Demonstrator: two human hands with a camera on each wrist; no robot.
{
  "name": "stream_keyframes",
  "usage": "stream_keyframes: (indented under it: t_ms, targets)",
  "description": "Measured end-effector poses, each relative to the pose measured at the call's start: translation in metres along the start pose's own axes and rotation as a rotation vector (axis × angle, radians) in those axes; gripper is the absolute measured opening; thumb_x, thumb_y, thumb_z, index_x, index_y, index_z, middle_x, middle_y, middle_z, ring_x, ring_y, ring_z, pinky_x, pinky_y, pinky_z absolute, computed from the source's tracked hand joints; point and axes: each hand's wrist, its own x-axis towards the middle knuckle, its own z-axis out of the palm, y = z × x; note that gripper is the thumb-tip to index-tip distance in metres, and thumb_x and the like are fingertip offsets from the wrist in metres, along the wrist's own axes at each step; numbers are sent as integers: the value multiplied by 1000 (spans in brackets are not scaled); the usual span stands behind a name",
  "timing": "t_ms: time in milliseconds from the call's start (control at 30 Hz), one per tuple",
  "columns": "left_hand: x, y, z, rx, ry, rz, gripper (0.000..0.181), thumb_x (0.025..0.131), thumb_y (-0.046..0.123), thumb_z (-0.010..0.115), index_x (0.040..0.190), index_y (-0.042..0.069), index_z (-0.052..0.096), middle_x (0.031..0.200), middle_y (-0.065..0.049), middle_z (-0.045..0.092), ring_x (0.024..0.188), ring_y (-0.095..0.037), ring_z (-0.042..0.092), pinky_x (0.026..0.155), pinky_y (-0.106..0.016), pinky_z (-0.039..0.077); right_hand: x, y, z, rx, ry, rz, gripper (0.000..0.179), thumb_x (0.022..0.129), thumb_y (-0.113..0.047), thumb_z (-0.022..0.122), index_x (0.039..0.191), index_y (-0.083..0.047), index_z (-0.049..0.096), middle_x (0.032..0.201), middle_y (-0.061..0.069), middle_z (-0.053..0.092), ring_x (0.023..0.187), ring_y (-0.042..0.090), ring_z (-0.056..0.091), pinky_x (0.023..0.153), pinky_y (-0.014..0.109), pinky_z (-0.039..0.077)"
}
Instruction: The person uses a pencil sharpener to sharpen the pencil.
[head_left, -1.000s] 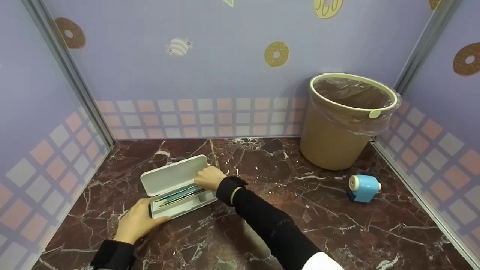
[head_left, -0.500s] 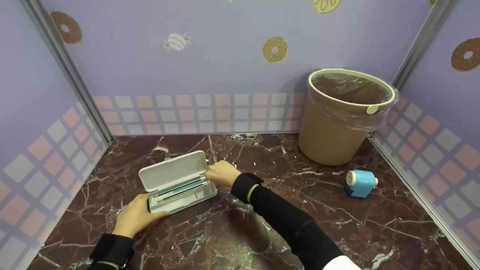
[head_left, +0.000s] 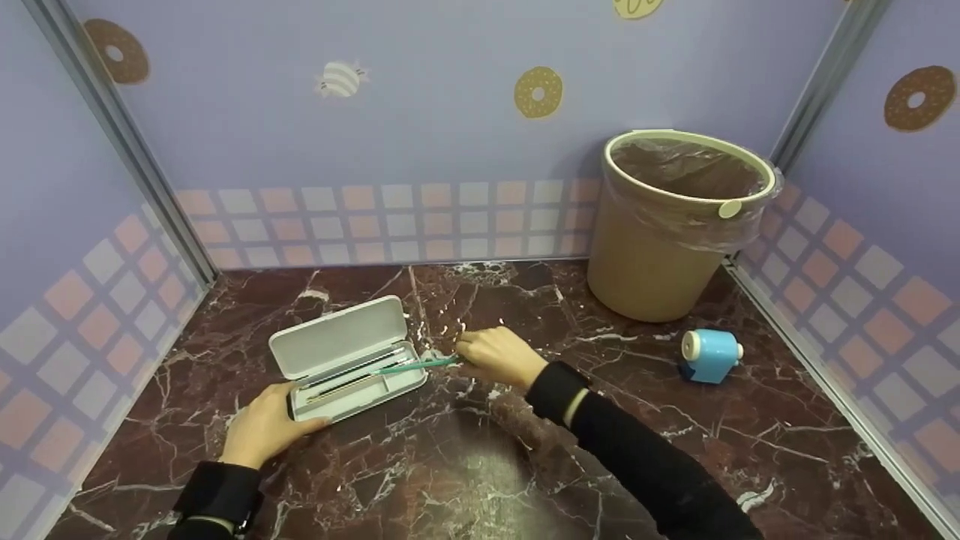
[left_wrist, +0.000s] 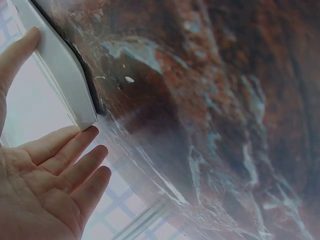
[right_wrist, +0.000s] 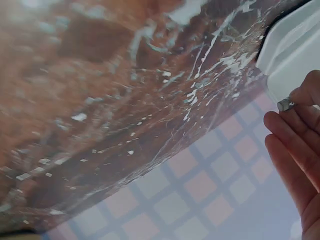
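A white pencil case (head_left: 352, 401) stands with its lid up on the dark marble surface. Several thin pencils (head_left: 341, 384) lie inside. The left hand (head_left: 259, 427) holds the left end of the case, its thumb along the front edge; in the left wrist view the other fingers are mostly extended by the case corner. To the right of the case, the right hand (head_left: 499, 356) pinches a teal pencil (head_left: 420, 365) near one end. The pencil's other end reaches back over the case. A small grey end of the pencil (right_wrist: 285, 104) pokes out between thumb and finger in the right wrist view.
At the back right is a tan bin (head_left: 652, 255) with a clear liner. A blue pencil sharpener (head_left: 712, 354), cream at its ends, sits in front of it. White specks are scattered behind the right hand. Patterned walls enclose the surface at the back and sides.
The right hand has drawn the teal pencil up and rightward, partly out of the case. The left hand stays at the case's left end. The view has shifted slightly.
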Motion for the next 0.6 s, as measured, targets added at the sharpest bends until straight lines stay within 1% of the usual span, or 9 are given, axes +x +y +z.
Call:
stream_keyframes:
  t_ms: [67,133,200,300,433,533,600]
  targets:
    - [0,1,0,1,-1,0,88,75,52,85,136,-5,58,136,-31,61,119,-52,62,96,-66,49,-13,2,-5,40,50,20,20,85,-24,80,81,-12,64,78,0,67,62,14,64,58,28,55]
    - [1,1,0,0,-1,2,87,75,52,85,135,-5,58,135,-31,62,118,-52,62,95,-66,50,-25,4,-10,107,98,62,16,85,-21,80,83,-12,67,79,0,67,63,13,64,59,27,56]
    - [1,2,-1,0,-1,5,86,75,52,85,135,-5,58,133,-31,63,116,-52,63,95,-66,50,-35,6,-14,197,137,116,12,82,-17,80,87,-11,71,81,0,70,66,13,66,62,26,57]
    - [1,2,-1,-1,-6,8,86,75,52,85,135,-5,59,133,-31,63,116,-52,63,94,-66,50,-49,7,-19,358,198,206,11,82,-12,80,91,-9,74,86,2,73,72,13,70,69,25,60]
    - [0,1,-1,1,-11,3,87,75,53,85,135,-4,58,135,-31,62,118,-53,62,95,-66,50,-68,5,-22,556,271,310,9,84,-5,78,92,-5,74,89,5,75,79,16,73,74,24,61]
    - [0,1,-1,-2,-12,0,88,75,54,85,136,-4,58,135,-32,61,118,-53,62,95,-66,50,-80,4,-22,659,325,351,8,85,-1,76,92,-4,73,90,7,75,81,19,74,75,25,62]
    - [-1,0,-1,-5,-16,-2,89,75,54,84,136,-5,57,135,-32,61,118,-54,62,95,-66,50,-87,4,-23,700,352,363,10,85,2,75,93,-3,73,92,9,76,81,20,75,76,25,62]
